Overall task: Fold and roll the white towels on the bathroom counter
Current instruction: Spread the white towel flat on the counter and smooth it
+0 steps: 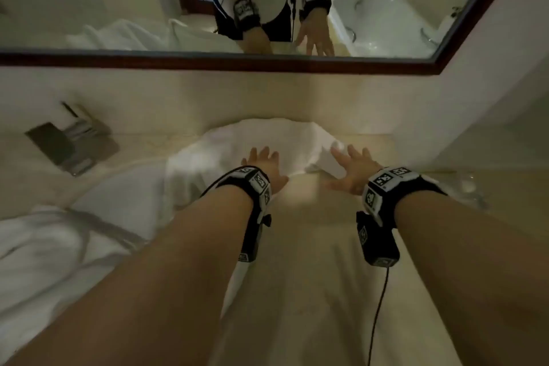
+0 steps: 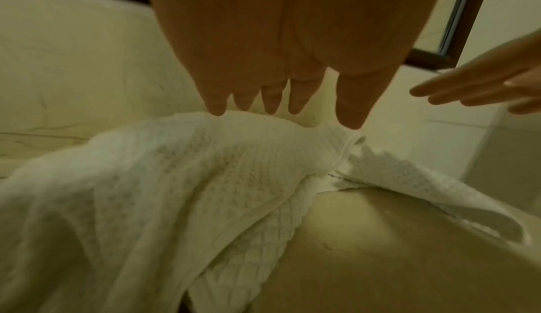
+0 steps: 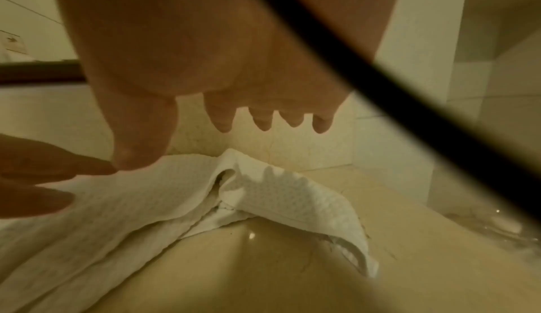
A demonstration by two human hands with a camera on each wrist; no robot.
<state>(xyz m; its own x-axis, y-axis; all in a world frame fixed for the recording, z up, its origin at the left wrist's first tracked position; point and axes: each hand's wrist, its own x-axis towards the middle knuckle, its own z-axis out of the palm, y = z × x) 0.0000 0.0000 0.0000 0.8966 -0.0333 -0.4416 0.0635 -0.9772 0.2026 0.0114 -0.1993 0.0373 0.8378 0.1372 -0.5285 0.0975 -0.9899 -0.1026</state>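
Note:
A white waffle-weave towel (image 1: 267, 137) lies crumpled at the back of the beige counter (image 1: 312, 246), against the wall. My left hand (image 1: 263, 162) hovers over its near edge with fingers spread and straight. My right hand (image 1: 352, 168) hangs just right of it, fingers spread, above the towel's folded-over right corner (image 3: 292, 193). Neither hand grips cloth. In the left wrist view the towel (image 2: 164, 174) spreads below my left fingertips (image 2: 216, 107), and the right hand's fingers (image 2: 456, 88) reach in from the right.
More white cloth (image 1: 53, 246) is heaped at the left of the counter. A dark tray with small packets (image 1: 71, 142) sits at the back left. A framed mirror (image 1: 267, 62) runs above the wall. Wet patches glint at the counter's right (image 1: 469, 187).

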